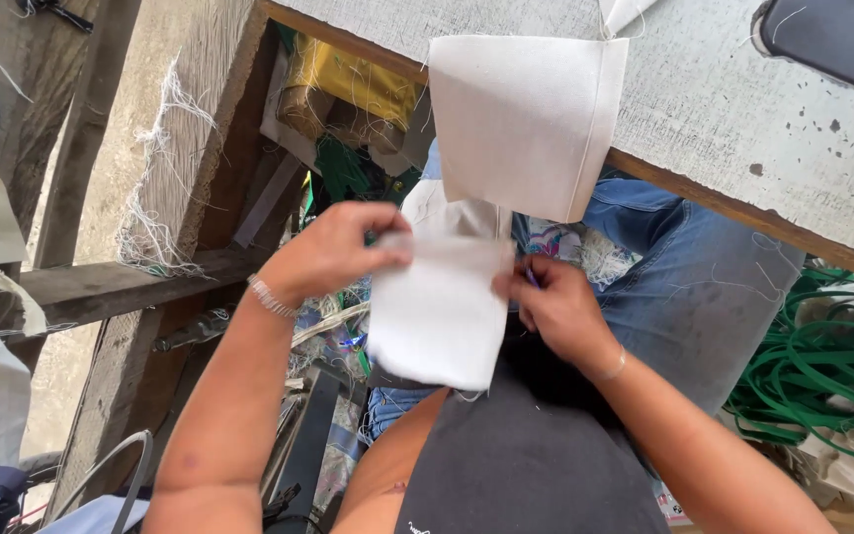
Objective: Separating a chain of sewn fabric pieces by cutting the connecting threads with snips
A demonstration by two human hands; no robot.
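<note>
Both hands pinching white cloth piece [439, 314], left hand [333, 252], right hand [551, 307], opposite edges.

A worn grey table [743, 109] with a brown wooden edge fills the upper right. A piece of white cloth [526, 124] lies on it, most of it hanging down over the near edge. Just behind that, a smaller white scrap [625, 12] shows at the top border. A dark flat object [837, 40] rests in the far right corner, partly cut off. Loose threads [788, 15] lie on the speckled surface beside it.
</note>
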